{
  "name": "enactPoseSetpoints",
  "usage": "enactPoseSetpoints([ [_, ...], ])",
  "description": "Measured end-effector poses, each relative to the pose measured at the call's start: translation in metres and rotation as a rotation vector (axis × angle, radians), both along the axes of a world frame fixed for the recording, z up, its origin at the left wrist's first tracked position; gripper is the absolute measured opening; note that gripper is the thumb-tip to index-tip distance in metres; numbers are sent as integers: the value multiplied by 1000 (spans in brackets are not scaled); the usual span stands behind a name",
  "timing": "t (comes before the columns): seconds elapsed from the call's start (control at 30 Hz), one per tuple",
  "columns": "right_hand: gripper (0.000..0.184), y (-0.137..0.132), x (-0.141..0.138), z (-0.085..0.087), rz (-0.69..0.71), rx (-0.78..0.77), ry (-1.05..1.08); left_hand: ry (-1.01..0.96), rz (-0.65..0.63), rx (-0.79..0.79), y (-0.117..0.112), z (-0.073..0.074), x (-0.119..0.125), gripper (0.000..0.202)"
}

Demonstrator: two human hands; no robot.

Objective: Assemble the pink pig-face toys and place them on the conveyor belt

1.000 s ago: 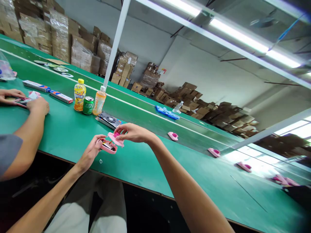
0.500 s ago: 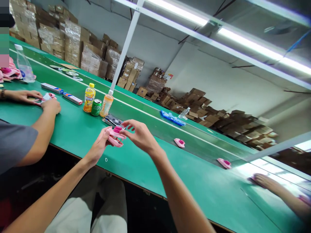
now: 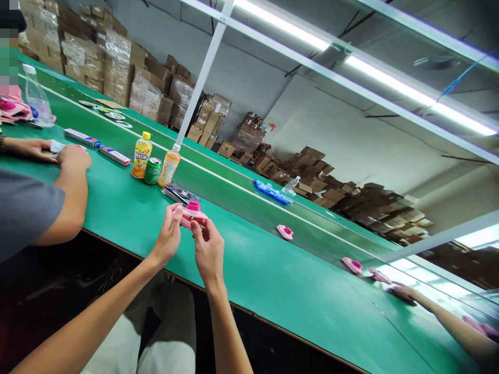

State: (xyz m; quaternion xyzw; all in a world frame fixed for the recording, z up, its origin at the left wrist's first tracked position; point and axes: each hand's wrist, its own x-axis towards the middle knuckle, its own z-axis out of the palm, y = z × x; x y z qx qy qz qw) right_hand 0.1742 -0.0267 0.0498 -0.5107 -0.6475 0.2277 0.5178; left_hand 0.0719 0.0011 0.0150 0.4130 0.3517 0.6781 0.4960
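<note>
Both my hands meet over the green bench, holding a pink plastic piece (image 3: pixel 193 214) with a magenta knob on top. My left hand (image 3: pixel 168 235) pinches its left side. My right hand (image 3: pixel 208 254) has its fingertips on its near edge. The hands and the piece hide most of what lies under it. Just behind them sits a flat black and silver packaged item (image 3: pixel 180 194), not touching my hands.
A green conveyor belt (image 3: pixel 234 200) runs beside the bench, carrying pink pieces (image 3: pixel 284 231) and a blue item (image 3: pixel 273 192). Two bottles and a green can (image 3: pixel 153 171) stand ahead. A co-worker's hands (image 3: pixel 74 158) work at left; another person's hand (image 3: pixel 403 294) is at right. Cardboard boxes stack behind.
My right hand has swung down to the near side of the pink piece, and the piece now sits higher between my hands. A person's hand at right has moved along the belt.
</note>
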Motion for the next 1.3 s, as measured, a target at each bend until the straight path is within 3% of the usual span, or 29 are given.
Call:
enactPoseSetpoints([
  [0.1, 42, 2, -1, -13, -59, 49, 15, -41, 37, 8, 0, -2, 12, 52],
  [0.27, 47, 3, 0, -31, -171, 148, 34, -219, -27, 53, -1, -2, 27, 68],
  [0.43, 48, 2, 9, -47, -295, 330, -173, -354, -47, -51, 0, -2, 35, 52],
  [0.63, 24, -2, 26, -66, -239, 499, -314, -448, -102, -97, -1, -2, 36, 46],
  [0.8, 17, -4, 30, -80, -300, 511, -220, -405, -233, -84, -10, -2, 35, 41],
  [0.93, 31, -5, 31, -87, -262, 510, -19, -400, -248, -125, -11, -3, 36, 39],
  [1.03, 37, -8, 34, -77, -199, 396, 89, -412, -259, -171, -9, -8, 36, 42],
  [1.13, 30, -13, 36, -53, -101, 56, 86, -295, -277, -152, -8, -16, 35, 42],
  [1.2, 27, -14, 41, -38, -14, -129, 87, -137, -289, -145, -8, -24, 28, 44],
  [1.3, 32, 1, 63, -28, 46, -190, 22, 265, -254, -76, -6, -41, 1, 49],
])
